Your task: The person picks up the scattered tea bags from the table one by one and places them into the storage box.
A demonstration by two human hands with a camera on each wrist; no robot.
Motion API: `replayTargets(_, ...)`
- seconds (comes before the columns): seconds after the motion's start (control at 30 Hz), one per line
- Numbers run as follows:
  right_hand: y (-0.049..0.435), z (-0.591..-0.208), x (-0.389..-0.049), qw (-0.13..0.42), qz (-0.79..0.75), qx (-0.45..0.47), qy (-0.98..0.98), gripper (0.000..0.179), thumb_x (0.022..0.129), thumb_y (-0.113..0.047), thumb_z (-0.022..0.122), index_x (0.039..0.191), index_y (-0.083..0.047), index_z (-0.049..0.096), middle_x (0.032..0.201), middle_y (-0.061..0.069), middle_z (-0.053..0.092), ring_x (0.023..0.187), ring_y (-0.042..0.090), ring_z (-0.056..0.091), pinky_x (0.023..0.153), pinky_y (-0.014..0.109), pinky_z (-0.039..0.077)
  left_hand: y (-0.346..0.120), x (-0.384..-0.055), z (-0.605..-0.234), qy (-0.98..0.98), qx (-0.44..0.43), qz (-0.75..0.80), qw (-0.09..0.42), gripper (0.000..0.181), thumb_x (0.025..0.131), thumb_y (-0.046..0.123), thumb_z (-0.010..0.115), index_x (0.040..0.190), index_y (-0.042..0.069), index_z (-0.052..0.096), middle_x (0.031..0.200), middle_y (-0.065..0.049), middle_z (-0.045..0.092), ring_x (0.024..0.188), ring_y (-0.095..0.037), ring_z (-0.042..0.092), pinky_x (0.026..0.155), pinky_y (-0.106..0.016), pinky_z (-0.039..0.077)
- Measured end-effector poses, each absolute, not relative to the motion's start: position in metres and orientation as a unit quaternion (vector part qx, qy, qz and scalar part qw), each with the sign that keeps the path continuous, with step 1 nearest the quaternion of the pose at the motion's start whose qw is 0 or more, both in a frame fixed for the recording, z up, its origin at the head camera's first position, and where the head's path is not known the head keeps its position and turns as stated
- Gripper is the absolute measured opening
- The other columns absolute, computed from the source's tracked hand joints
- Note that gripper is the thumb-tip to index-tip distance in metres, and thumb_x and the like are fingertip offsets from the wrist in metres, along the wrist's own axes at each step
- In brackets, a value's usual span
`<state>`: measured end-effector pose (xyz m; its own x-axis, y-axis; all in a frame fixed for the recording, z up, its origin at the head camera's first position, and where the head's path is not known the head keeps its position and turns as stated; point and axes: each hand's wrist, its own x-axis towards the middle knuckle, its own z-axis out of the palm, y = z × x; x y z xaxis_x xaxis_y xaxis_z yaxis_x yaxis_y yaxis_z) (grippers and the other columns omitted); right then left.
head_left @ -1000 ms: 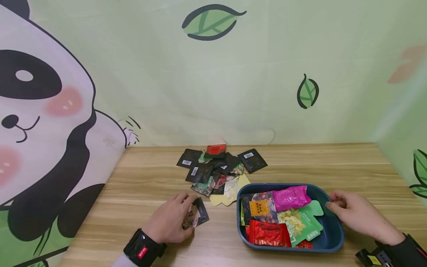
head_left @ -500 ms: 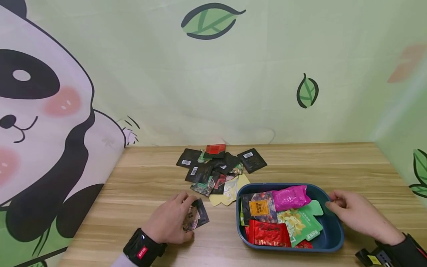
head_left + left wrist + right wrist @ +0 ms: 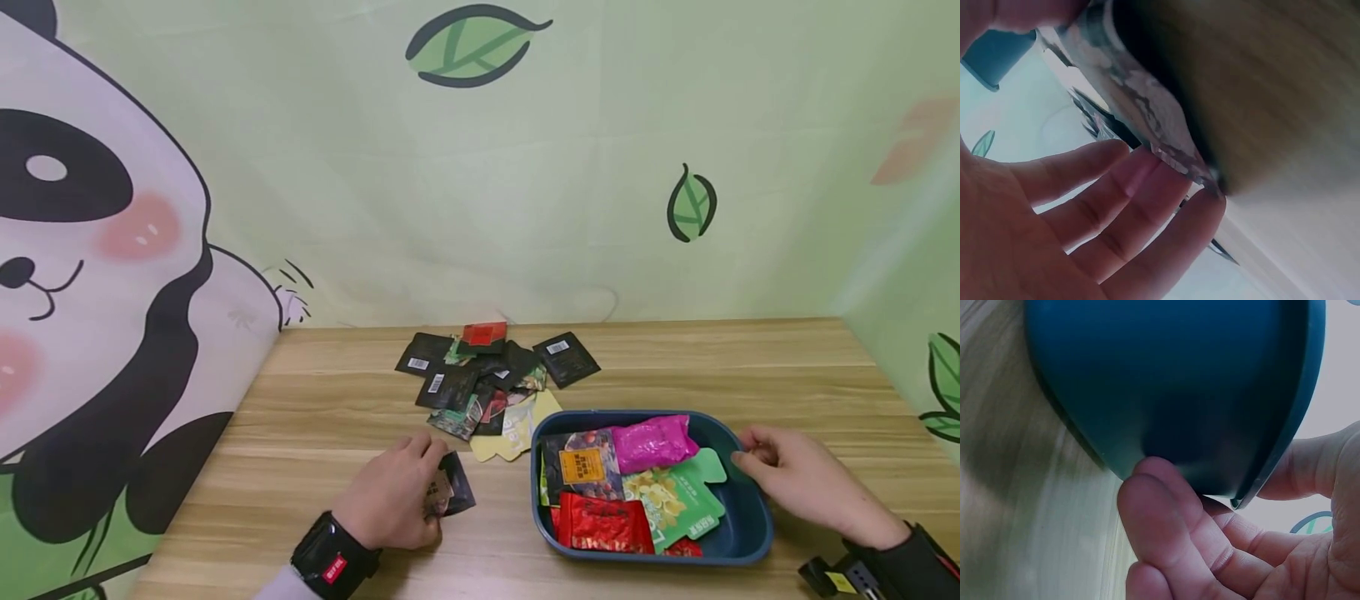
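My left hand (image 3: 397,496) holds a dark printed sachet (image 3: 452,490) by its edges, between thumb and fingertips, low over the table. In the left wrist view the sachet (image 3: 1147,103) bows a little, and part of it lies behind the hand in the head view. At the right, my right hand (image 3: 813,483) grips the end of a blue plastic basin (image 3: 746,517), thumb at the rim and fingers curled against the outer wall (image 3: 1166,381). Inside the basin lie a dark sachet (image 3: 583,468), a pink packet (image 3: 655,443), a red packet (image 3: 606,523) and a green flat pack (image 3: 681,498).
Behind the left hand spreads a loose pile of black sachets (image 3: 448,387), with a red one (image 3: 483,335) at the back and a yellow piece (image 3: 521,429) beside the basin. A printed cloth (image 3: 570,208) stands along the table's back edge.
My left hand has shifted slightly to the right with the sachet, which has tilted a little. The right hand and the basin have stayed in place.
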<state>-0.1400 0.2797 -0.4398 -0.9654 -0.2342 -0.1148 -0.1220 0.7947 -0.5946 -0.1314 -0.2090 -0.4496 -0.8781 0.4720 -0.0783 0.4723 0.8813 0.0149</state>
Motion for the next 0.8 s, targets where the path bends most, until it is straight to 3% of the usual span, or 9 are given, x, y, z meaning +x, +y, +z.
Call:
replayTargets(0.23,0.28,-0.441,-0.139,0.083,-0.307,-0.1,0.943,0.029,0.097,-0.027,0.058,0.105,0.0,0.066,0.078,-0.003,0.062,0.065,0.009,0.049,0.057,0.027,0.041,-0.206,-0.133,-0.45,0.968,0.248,-0.022,0.034,0.071,0.057,0.04,0.076,0.118,0.006,0.061,0.106,-0.004,0.054,0.09,-0.019,0.054,0.078,-0.037,0.053)
replayTargets(0.47,0.28,-0.441,-0.139,0.084,-0.306,-0.1,0.943,0.03,0.097,-0.027,0.058,0.106,0.0,0.066,0.078,-0.003,0.062,0.065,0.009,0.049,0.057,0.027,0.041,-0.205,-0.137,-0.448,0.969,0.241,-0.018,0.039,0.073,0.057,0.04,0.075,0.119,0.005,0.061,0.109,-0.006,0.055,0.093,-0.02,0.054,0.081,-0.038,0.053)
replayTargets(0.8,0.28,-0.441,-0.139,0.083,-0.308,-0.1,0.942,0.027,0.097,-0.028,0.058,0.103,-0.002,0.065,0.072,-0.003,0.057,0.061,0.01,0.046,0.055,0.027,0.038,-0.165,-0.143,-0.412,0.947,0.309,0.008,-0.083,0.066,0.057,0.041,0.066,0.112,0.005,0.062,0.096,0.0,0.05,0.08,-0.016,0.047,0.07,-0.031,0.047)
